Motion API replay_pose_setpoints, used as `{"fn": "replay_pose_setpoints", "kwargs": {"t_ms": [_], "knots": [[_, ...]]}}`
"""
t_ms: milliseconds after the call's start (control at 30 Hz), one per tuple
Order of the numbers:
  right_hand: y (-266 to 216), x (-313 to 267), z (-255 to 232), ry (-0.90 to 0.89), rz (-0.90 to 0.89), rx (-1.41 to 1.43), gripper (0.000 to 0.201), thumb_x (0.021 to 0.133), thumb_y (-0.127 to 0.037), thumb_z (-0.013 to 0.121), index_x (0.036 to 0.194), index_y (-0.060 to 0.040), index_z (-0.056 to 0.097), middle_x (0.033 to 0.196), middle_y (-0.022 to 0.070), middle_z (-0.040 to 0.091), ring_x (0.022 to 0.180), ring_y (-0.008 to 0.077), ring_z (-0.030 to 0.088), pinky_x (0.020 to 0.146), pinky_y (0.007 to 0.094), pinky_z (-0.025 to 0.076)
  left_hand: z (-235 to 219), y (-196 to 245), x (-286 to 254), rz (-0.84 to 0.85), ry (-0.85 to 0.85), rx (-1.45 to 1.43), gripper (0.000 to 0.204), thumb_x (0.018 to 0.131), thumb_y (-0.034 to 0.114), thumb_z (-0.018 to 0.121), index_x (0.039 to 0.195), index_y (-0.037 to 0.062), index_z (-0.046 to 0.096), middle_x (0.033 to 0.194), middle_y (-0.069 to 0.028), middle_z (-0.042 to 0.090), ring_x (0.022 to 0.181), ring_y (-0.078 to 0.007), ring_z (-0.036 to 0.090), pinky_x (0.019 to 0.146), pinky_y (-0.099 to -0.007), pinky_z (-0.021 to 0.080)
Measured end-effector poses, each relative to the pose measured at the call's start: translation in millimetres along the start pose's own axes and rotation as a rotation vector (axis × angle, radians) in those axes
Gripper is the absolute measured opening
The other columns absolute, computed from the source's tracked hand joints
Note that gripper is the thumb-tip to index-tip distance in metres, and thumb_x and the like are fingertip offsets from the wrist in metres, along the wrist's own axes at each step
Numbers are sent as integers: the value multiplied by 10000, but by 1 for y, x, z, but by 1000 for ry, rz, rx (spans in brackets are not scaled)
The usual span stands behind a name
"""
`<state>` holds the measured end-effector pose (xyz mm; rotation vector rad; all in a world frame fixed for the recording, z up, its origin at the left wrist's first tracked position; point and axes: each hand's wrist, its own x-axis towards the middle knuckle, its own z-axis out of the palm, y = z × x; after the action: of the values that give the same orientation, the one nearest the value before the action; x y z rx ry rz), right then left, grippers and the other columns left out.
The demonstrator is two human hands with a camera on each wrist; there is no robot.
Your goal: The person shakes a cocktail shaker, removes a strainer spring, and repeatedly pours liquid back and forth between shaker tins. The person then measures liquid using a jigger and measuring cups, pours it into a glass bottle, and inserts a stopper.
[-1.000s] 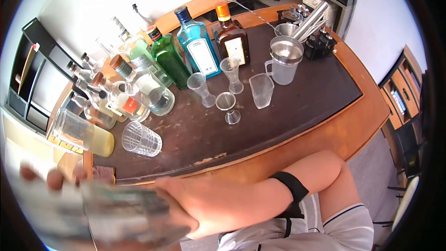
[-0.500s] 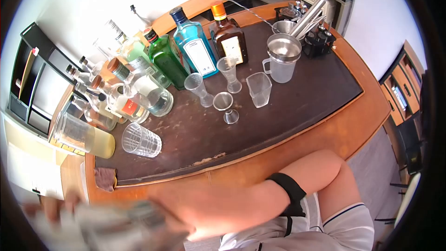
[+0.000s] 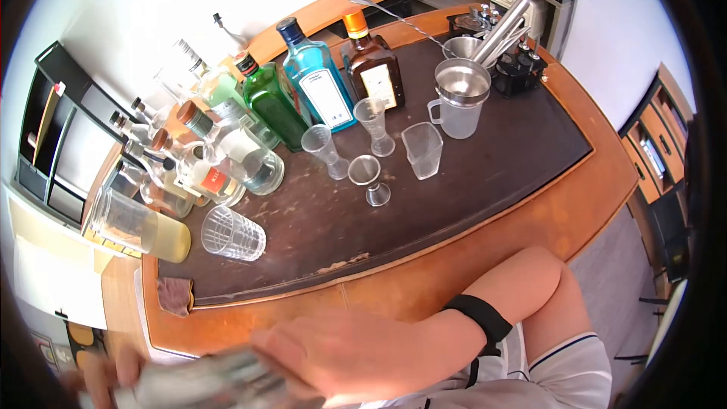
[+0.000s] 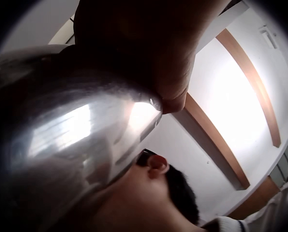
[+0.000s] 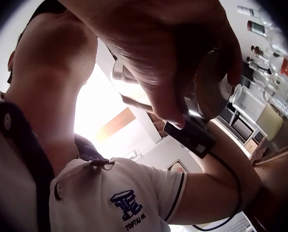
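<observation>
Both hands hold a shiny metal cocktail shaker (image 3: 201,382), blurred at the bottom left of the head view and partly cut off by the frame. The right hand (image 3: 333,348) grips its near end, thumb along the metal. At the far end curl the fingers of the left hand (image 3: 110,375). In the left wrist view the rounded steel body (image 4: 76,140) fills the left side under the left hand (image 4: 134,48). The right wrist view shows the right hand (image 5: 158,53) wrapped over the shaker, much of it hidden.
On the dark-topped table (image 3: 469,197) stand a cut-glass tumbler (image 3: 233,233), a steel jigger (image 3: 367,178), clear measuring cups and a frosted jug (image 3: 460,117) with a strainer. Several bottles, among them a blue one (image 3: 318,76), line the back left. A folded cloth (image 3: 176,295) lies at the front-left corner.
The shaker and both hands have moved down in the head view, blurred throughout, and less of the shaker shows. Both hands keep their hold. Things on the table stay put.
</observation>
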<state>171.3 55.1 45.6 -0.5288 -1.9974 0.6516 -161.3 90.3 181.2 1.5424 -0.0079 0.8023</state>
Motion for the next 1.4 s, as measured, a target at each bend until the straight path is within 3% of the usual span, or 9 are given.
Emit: {"fn": "replay_pose_setpoints", "kwargs": {"t_ms": [200, 267, 700, 800, 900, 1067, 1200, 1267, 1400], "knots": [[3, 11, -12, -98, 283, 306, 574, 763, -122, 743, 1192, 84, 422, 911, 223, 594, 859, 427, 640, 683, 486, 515, 38, -86, 80, 411, 516, 509, 636, 1040, 330, 521, 1569, 109, 247, 1323, -118, 508, 1151, -261, 508, 1090, -396, 416], [-1, 3, -4, 5, 116, 115, 548, 772, -125, 740, 1168, 80, 422, 885, 230, 600, 824, 433, 646, 661, 477, 518, 53, -34, 20, 132, 799, 614, 521, 1044, 348, 511, 1504, 148, 371, 1171, -79, 525, 1011, -246, 573, 1029, -391, 473], [4, 13, -6, 28, -55, 66, 542, 721, -88, 729, 1145, 95, 446, 875, 229, 602, 834, 417, 662, 680, 481, 523, 20, -23, 19, 38, 703, 521, 560, 1030, 389, 509, 1519, 167, 352, 1225, -90, 503, 1064, -259, 552, 1039, -430, 453], [2, 17, -21, -230, 338, 304, 544, 698, -76, 748, 1129, 85, 457, 893, 230, 600, 861, 415, 657, 699, 488, 521, 17, -17, 19, 28, 677, 510, 570, 1026, 400, 509, 1522, 171, 347, 1239, -92, 498, 1077, -262, 546, 1042, -439, 448], [-8, 5, -18, -213, -7, -36, 468, 973, -226, 529, 1333, 61, 445, 1069, 182, 618, 953, 360, 648, 815, 386, 528, 7, -19, 25, 10, 643, 484, 579, 1023, 410, 509, 1526, 176, 342, 1253, -95, 493, 1090, -265, 541, 1044, -449, 443], [6, 10, 1, -292, 210, 184, 418, 963, -193, 540, 1295, 49, 462, 1000, 200, 593, 920, 366, 637, 796, 431, 514, 0, -11, 26, -43, 604, 458, 596, 1017, 427, 508, 1532, 184, 334, 1275, -100, 484, 1113, -270, 532, 1048, -465, 434], [-1, 5, -9, 94, 22, -33, 471, 746, -110, 766, 1125, 22, 520, 949, 215, 653, 867, 395, 680, 722, 465, 547, -9, -14, 31, -54, 563, 425, 609, 1013, 441, 507, 1537, 190, 328, 1294, -103, 477, 1130, -274, 525, 1052, -478, 428], [5, 5, -4, -8, 25, 140, 330, 947, -172, 570, 1186, 36, 480, 934, 201, 563, 839, 393, 624, 717, 453, 504, -10, -12, 30, -73, 553, 412, 615, 1010, 448, 507, 1540, 193, 324, 1303, -105, 473, 1139, -276, 521, 1053, -485, 424], [21, 23, -12, -165, 456, 354, 537, 723, -73, 779, 1117, 54, 436, 935, 253, 623, 855, 454, 645, 690, 495, 524, -8, -5, 25, -90, 538, 396, 628, 1006, 461, 507, 1545, 199, 318, 1321, -109, 466, 1157, -280, 514, 1057, -498, 418]]}}
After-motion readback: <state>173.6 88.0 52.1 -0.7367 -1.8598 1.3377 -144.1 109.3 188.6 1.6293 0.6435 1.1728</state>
